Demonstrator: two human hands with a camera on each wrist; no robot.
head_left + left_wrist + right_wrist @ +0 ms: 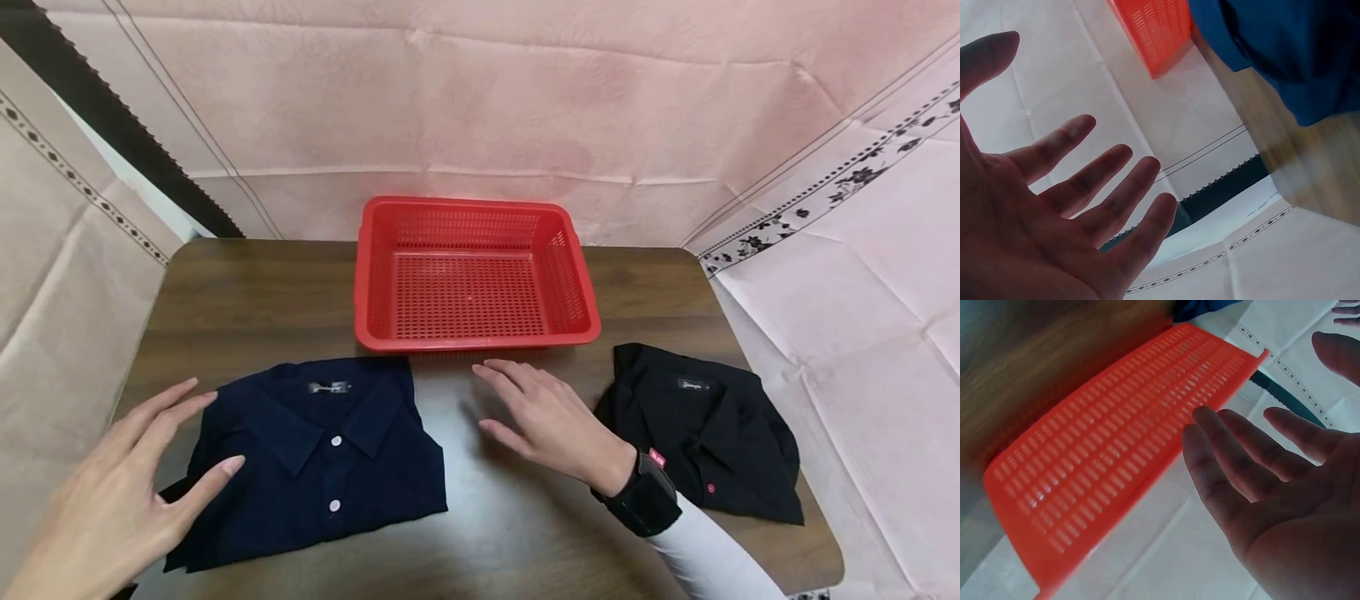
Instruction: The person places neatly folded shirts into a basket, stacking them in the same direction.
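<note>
A folded navy blue shirt (300, 475) with white buttons lies at the left of the table, collar toward the back. My left hand (138, 492) hovers over its left edge, fingers spread and holding nothing; the left wrist view also shows this hand (1097, 212) with its palm bare. My right hand (543, 421) is held above the table between the two shirts, just in front of the red basket (477, 343), its fingers loosely extended and nothing in them. At the right lies a folded black shirt (720, 433) with a red button, partly behind the right wrist.
The perforated plastic basket stands at the back middle of the wooden table (247, 292) with nothing inside. Pale patterned cloth (525, 108) hangs behind the table and along both sides. A black band (649, 492) is strapped round the right wrist.
</note>
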